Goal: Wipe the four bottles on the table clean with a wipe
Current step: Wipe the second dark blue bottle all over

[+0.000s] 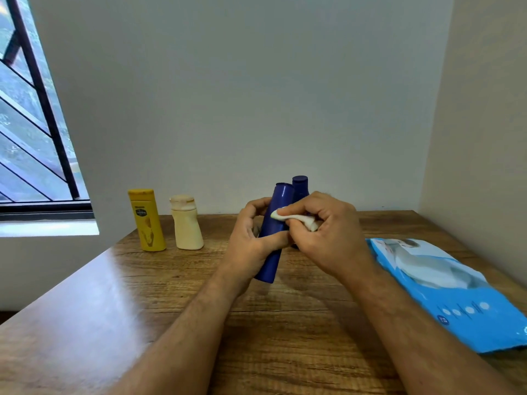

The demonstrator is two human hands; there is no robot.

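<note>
My left hand (251,240) grips a tall dark blue bottle (275,220), lifted and tilted above the wooden table (142,295). With a bunched white wipe (293,219) pinched in its fingers, my right hand (322,232) presses the wipe against the bottle's side. A second blue bottle (300,186) stands right behind, mostly hidden by my hands. A yellow bottle (147,220) and a cream bottle (186,223) stand upright at the back left of the table.
A blue pack of wipes (456,292) lies flat at the table's right side. A wall runs close behind the bottles and along the right. A barred window (31,124) is at the far left.
</note>
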